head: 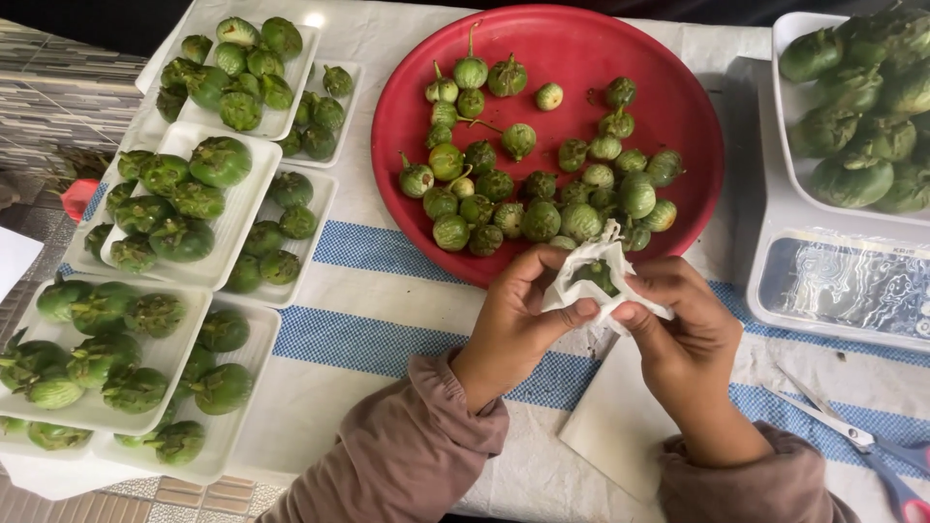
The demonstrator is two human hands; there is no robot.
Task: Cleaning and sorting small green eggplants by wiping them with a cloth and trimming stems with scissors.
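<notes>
1. The left hand [511,315] pinches the left side of a small white cloth [596,281], thumb and fingers closed on its edge
2. The right hand [678,324] grips the same cloth from the right, thumb tip pressed against the fabric beside the left thumb
3. Inside the cloth sits a small green eggplant [598,275], only partly visible through the opening at the top; the bundle is held just over the near rim of the red plate [678,107]
4. Both forearms wear brownish sleeves [407,455] and rest over a white tablecloth with blue stripes [373,252]
5. A flat white sheet [610,426] lies on the tablecloth just below the hands
6. The red plate holds a loose heap of small round green eggplants [538,184], some with stems
7. To the left, white foam trays [242,218] stand stacked and overlapping, each filled with larger green eggplants
8. At the right, a white scale [843,291] carries a white tub [794,29] of green eggplants
9. Scissors [862,441] with blue and pink handles lie at the lower right, near the right sleeve
</notes>
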